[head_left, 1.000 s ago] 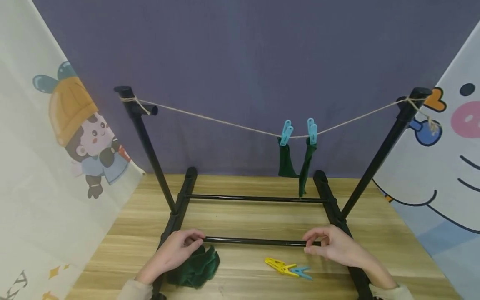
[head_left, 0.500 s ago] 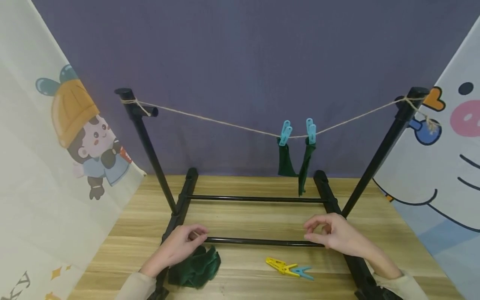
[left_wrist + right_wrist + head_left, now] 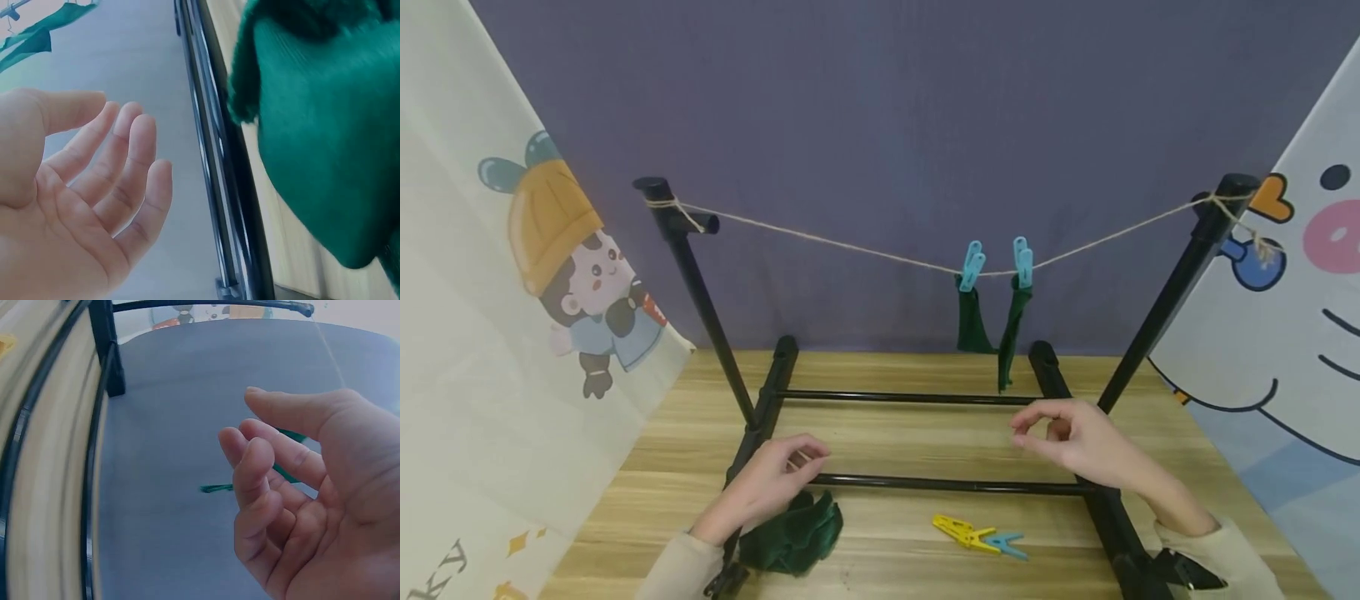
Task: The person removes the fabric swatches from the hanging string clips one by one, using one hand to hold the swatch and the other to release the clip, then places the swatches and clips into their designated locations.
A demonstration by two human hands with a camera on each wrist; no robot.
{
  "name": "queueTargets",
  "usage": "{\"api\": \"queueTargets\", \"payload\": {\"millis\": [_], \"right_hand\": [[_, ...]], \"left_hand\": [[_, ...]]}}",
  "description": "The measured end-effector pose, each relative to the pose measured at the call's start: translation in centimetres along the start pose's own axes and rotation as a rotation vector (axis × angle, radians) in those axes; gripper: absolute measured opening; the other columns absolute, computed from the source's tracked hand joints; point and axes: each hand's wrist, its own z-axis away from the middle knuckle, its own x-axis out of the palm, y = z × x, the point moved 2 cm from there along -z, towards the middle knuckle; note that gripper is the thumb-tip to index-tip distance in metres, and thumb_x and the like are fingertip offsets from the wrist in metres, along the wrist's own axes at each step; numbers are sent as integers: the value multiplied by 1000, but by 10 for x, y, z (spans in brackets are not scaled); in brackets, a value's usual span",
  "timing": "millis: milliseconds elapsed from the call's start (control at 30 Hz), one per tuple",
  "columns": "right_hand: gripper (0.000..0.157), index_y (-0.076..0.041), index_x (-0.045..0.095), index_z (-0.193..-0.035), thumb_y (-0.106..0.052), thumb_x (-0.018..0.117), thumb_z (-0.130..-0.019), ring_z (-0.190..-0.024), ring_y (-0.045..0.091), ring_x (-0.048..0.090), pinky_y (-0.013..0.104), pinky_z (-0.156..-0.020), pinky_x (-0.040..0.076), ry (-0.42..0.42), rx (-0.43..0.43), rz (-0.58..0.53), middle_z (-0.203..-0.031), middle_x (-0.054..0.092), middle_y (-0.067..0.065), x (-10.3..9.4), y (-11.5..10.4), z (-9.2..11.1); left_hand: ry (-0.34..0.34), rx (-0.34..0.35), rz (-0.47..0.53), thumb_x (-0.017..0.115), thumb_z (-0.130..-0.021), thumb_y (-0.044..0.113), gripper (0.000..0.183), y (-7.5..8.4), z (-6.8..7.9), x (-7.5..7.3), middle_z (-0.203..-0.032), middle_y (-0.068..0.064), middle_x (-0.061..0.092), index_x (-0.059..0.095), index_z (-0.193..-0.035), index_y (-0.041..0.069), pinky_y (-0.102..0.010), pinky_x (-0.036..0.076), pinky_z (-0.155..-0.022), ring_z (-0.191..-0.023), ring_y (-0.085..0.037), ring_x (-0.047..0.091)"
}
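My left hand [image 3: 775,479] hovers by the left end of the rack's front bar [image 3: 951,483], above a crumpled dark green cloth [image 3: 797,537] on the table. Its fingers are relaxed and bent, and nothing lies in the palm [image 3: 81,219]. Over the right side of the rack, my right hand [image 3: 1078,437] hangs loosely curled and holds nothing. Behind it a green cloth [image 3: 973,325] hangs from the string [image 3: 850,246], held by two light blue clothespins [image 3: 972,267]. A yellow clothespin [image 3: 958,531] and a blue clothespin [image 3: 1006,545] lie touching near the front.
The black rack has a slanted left post [image 3: 703,308] and right post [image 3: 1172,275] with the string tied between their tops. A rear bar [image 3: 910,397] crosses the base. A dark backdrop [image 3: 880,125] rises behind the wooden table [image 3: 880,442].
My right hand has lifted off the front bar and moved up and slightly right. The left hand has risen a little and shifted right. Cloths and clothespins stay in place.
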Motion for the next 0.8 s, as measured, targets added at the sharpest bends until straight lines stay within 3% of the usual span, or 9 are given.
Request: {"api": "queueTargets", "payload": {"millis": [133, 267, 367, 600, 800], "right_hand": [[10, -19, 79, -108, -17, 78, -98, -46, 2, 36, 24, -42, 34, 38, -20, 27, -77, 71, -7, -9, -8, -1], [10, -21, 79, -109, -19, 77, -99, -44, 2, 33, 25, -41, 34, 52, -10, 39, -55, 51, -10, -18, -13, -1], [11, -21, 79, -111, -20, 76, -101, -44, 4, 35, 26, -42, 36, 67, 15, 46, -53, 49, -10, -25, -14, -1], [16, -17, 78, -116, -17, 75, -101, -44, 10, 40, 28, -44, 38, 121, -10, 87, -62, 63, -9, -35, -23, -4], [14, -23, 77, -115, -21, 76, -101, -44, 10, 37, 28, -41, 34, 170, -18, 126, -55, 53, -9, -43, -40, -12]], "left_hand": [[5, 21, 3, 65, -107, 26, 17, 5, -2, 1, -111, -3, 78, 75, -120, 19, -26, 58, -82, -95, -10, 72], [20, 15, 5, 66, -107, 25, 16, 8, -4, 1, -112, -1, 78, 75, -119, 21, -25, 58, -83, -97, -10, 72], [24, 8, 15, 66, -107, 25, 16, 12, -6, 2, -112, 1, 78, 75, -120, 21, -26, 58, -83, -98, -10, 71], [17, 23, 29, 65, -108, 27, 19, 17, -12, -1, -112, 2, 78, 76, -120, 18, -26, 58, -83, -98, -11, 71], [16, 35, 39, 65, -108, 28, 20, 20, -17, -2, -115, -1, 78, 75, -121, 18, -27, 58, -85, -101, -15, 71]]}}
